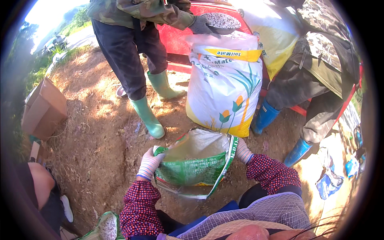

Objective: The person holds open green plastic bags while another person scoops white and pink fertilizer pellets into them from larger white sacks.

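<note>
Two gloved hands, left hand point(149, 163) and right hand point(242, 151), grip the green sack's point(195, 168) rim. Its open mouth faces up, lying wide between them, over brown dirt ground point(100, 132) outdoors.

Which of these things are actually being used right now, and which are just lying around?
In use:
left hand and right hand, holding the green sack open
white and yellow sack, held upright by a co-worker's gloved hand

Lying about:
cardboard box
blue packets
</note>
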`<state>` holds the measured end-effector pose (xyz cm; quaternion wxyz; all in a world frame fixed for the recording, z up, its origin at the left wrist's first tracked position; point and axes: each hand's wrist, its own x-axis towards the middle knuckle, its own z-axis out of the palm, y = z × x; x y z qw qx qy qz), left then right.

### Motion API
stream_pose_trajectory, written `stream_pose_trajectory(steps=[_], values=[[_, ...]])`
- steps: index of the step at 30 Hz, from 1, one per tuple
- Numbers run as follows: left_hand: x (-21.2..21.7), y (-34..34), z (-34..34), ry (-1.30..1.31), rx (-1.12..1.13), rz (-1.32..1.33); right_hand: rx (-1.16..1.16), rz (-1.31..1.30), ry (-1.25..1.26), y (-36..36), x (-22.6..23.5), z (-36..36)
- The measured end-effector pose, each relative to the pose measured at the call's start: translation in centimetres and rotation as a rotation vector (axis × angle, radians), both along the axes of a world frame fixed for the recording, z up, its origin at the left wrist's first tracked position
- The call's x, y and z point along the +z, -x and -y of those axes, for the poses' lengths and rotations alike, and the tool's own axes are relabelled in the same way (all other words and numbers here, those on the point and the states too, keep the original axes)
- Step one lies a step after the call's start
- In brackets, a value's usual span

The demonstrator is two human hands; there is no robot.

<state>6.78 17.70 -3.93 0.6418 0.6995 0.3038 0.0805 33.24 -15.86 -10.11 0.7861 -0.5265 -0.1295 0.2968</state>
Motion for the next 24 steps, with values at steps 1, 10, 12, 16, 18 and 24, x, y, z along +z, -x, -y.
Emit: stream_pose_trajectory(steps=[1, 10, 12, 16, 18, 24], values=[[-0.6, -0.3, -0.2, -0.112, 0.047, -0.044, 0.004, 0.0, 0.004, -0.2, 0.1, -0.1], [0.6, 0.4, 1.3, -0.576, 0.148, -0.301, 0.029, 0.393, 0.491, 4.4, 6.4, -0.5], [1.2, 0.8, 1.5, -0.584, 0.175, -0.313, 0.032, 0.298, 0.379, 4.3, 6.4, -0.1], [1.7, 1.5, 1.9, -0.578, 0.207, -0.312, -0.01, 0.097, 0.229, 4.3, 6.2, 0.0], [1.7, 1.7, 1.8, -0.566, 0.221, -0.29, 0.02, 0.241, 0.309, 4.9, 6.6, -0.5], [1.7, 1.0, 2.1, -0.583, 0.207, -0.319, 0.012, 0.186, 0.235, 3.7, 5.3, 0.7]])
